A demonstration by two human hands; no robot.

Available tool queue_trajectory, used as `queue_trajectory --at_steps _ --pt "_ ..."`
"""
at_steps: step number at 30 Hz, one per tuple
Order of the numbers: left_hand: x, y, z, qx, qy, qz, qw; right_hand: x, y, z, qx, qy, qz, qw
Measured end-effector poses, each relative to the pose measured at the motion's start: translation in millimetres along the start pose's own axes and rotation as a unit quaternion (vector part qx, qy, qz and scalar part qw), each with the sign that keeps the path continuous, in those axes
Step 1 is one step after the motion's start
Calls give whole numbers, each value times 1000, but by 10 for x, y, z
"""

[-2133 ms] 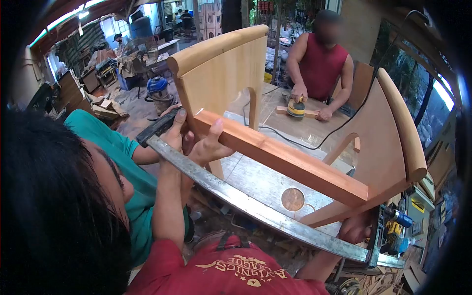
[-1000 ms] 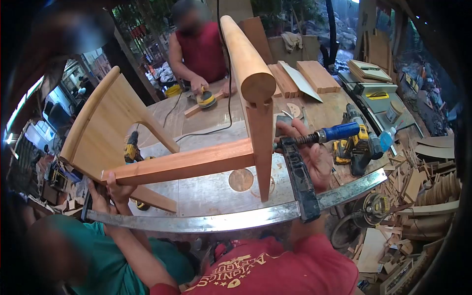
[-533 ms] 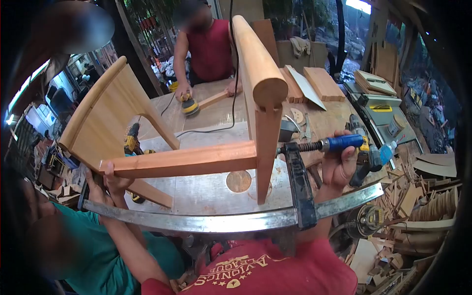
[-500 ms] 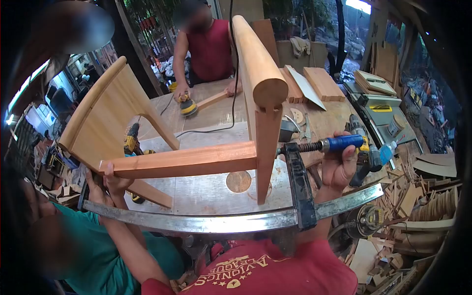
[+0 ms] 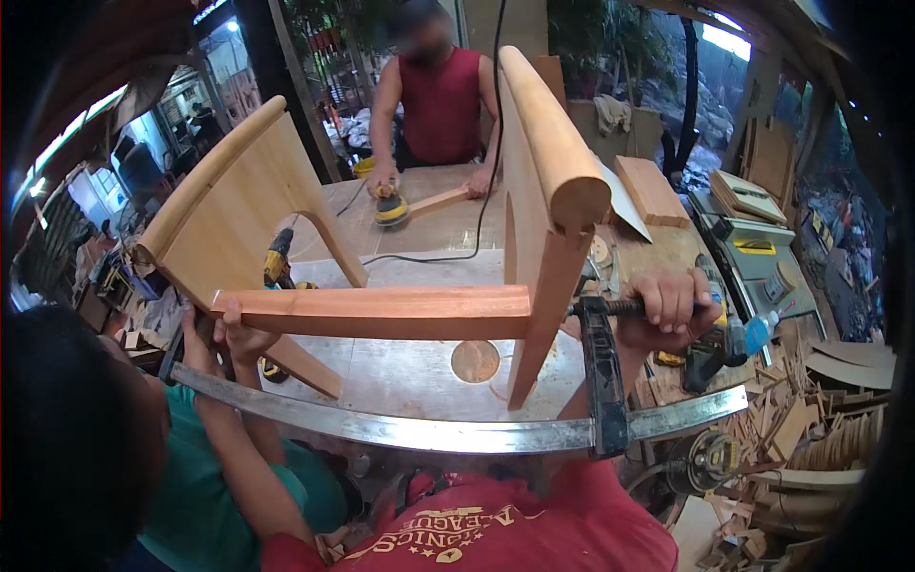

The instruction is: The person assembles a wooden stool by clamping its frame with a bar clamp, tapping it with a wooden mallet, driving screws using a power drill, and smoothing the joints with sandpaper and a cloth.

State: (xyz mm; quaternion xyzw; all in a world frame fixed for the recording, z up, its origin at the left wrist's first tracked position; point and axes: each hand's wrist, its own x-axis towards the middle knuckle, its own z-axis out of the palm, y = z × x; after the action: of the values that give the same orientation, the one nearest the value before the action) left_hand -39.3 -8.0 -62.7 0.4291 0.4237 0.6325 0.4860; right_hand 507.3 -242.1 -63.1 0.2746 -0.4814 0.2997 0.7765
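A long bar clamp (image 5: 477, 436) spans the wooden chair frame, whose curved panel (image 5: 229, 191) stands at left and whose rounded-top leg piece (image 5: 548, 324) stands at right. Between them runs a reddish wooden rail (image 5: 400, 313). My right hand (image 5: 675, 303) is closed around the clamp's screw handle, fingers over the top, hiding most of it. At the far end, my left hand (image 5: 197, 341) is closed by the clamp's fixed jaw (image 5: 172, 351), under the panel's lower corner; its fingers are partly hidden. A co-worker's hand (image 5: 243, 336) in green holds the rail's left end.
Across the table (image 5: 438, 186), another person holds a yellow sander (image 5: 391, 208) on a wooden strip. A black cord (image 5: 429, 255) crosses the tabletop. Drills (image 5: 705, 357), boards (image 5: 653, 191) and a bottle (image 5: 761, 334) lie at right. Wood scraps (image 5: 743, 515) pile up below.
My right hand has turned from palm-up under the blue handle to fingers over its top. The view has shifted, so the frame sits slightly lower and further right. My left hand stays at the jaw.
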Motion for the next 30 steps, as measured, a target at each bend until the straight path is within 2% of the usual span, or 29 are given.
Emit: queue_trajectory --at_steps 2,4,6,8,10,13,16,19,21,24,25,27,29,30 --pt "16 25 -9 -5 -24 6 1000 -49 42 95 -7 66 -34 997" --pt "-35 28 27 -13 -25 3 1000 -45 14 229 -45 189 -33 980" --pt "74 -22 -225 -40 -53 -2 998 -62 -24 363 -94 314 -35 944" --pt "263 -131 -324 -69 -101 -18 992 -28 -3 434 -84 349 -32 933" --pt "105 -23 -114 -84 -85 -48 992 -75 -6 300 -138 250 -63 956" --pt "22 46 -15 -82 -15 -58 995 0 -91 -12 22 43 -78 996" --pt "18 10 -47 -102 -76 -44 991 71 -155 -128 52 -88 -32 994" --pt "-61 54 68 -130 -67 -60 987 -18 -237 118 -35 102 -37 994" --pt "-50 28 52 -114 -57 -61 990 -34 -268 300 -82 252 -43 963" --pt "-6 17 -25 -72 -21 -53 996 -30 -305 339 -98 300 -34 948" --pt "-6 11 -3 -64 -8 -49 997 -37 -286 326 -90 282 -39 955" --pt "-78 42 90 -49 26 -59 997 -55 -240 182 -82 173 -67 979" --pt "25 -35 -14 -41 47 -25 998 3 -153 44 -43 94 -113 988" --pt "86 -106 -109 -34 58 -13 998 54 -155 17 8 35 -80 996"
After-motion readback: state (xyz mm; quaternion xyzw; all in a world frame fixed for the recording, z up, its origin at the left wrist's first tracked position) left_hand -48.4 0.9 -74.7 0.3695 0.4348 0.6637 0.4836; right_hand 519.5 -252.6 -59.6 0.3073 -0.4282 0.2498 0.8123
